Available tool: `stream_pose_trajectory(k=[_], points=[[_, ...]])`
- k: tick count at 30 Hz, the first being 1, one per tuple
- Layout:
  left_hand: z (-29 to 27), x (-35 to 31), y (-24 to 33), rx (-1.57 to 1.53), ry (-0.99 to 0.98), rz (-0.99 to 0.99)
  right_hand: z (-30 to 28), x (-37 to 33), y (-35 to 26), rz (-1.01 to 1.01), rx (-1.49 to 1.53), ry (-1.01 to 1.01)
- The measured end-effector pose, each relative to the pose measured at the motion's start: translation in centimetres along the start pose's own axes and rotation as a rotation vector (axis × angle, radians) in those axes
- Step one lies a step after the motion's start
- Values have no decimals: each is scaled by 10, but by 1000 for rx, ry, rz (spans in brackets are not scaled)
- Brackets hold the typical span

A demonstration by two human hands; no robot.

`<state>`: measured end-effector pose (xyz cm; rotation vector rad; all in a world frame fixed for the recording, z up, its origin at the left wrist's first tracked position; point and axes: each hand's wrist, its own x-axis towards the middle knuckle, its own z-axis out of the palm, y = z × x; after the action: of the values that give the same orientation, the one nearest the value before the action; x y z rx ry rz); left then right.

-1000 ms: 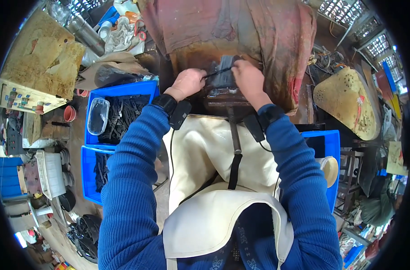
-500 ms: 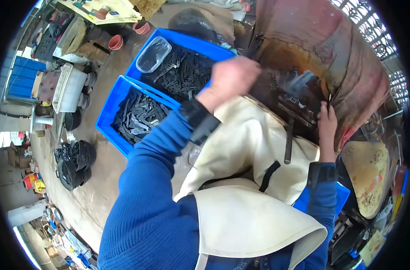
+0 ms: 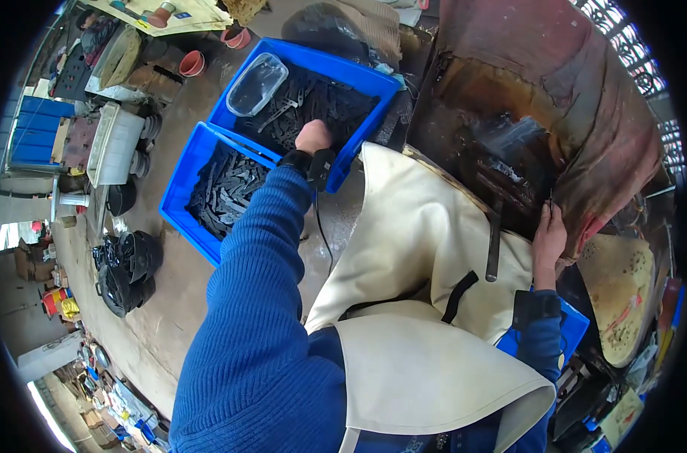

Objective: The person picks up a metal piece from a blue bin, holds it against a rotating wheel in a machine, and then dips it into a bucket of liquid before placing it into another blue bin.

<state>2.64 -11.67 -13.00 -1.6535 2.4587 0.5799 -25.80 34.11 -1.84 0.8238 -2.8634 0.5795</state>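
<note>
My left hand (image 3: pixel 313 137) reaches down into the far blue bin (image 3: pixel 221 106), over a heap of dark, flat metal pieces (image 3: pixel 343 106). It looks closed, though its fingertips are hidden among the pieces. On the right, my right hand (image 3: pixel 549 235) is closed in a pinch, and a thin dark strip (image 3: pixel 551 193) sticks up from its fingertips. That hand is beside a dirty brown machine basin (image 3: pixel 464 83) under a reddish cloth hood (image 3: pixel 502 30). A dark bar (image 3: pixel 494 245) juts from the basin's near edge over my cream apron (image 3: pixel 404 196).
A second blue bin (image 3: pixel 179 198) of similar pieces adjoins the first. A clear plastic tub (image 3: pixel 258 84) lies in the far bin. Black containers (image 3: pixel 124 272) stand on the floor at left, and a stained stool seat (image 3: pixel 619 294) is at right. A cable hangs from my left wrist.
My left hand has moved left from near the basin and down into the far bin. My right hand stays by the basin, slightly lower in view.
</note>
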Motion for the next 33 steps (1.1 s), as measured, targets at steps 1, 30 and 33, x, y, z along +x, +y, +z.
stream_pose_trajectory(k=[1, 30, 33], points=[[-3, -3, 1, 31, -1, -15, 2, 2, 1, -16, 11, 4], [-33, -12, -18, 240, 187, 304, -6, 1, -20, 59, -94, -7], [-72, -26, -7, -182, 295, 194, -7, 1, -15, 81, -93, -32]])
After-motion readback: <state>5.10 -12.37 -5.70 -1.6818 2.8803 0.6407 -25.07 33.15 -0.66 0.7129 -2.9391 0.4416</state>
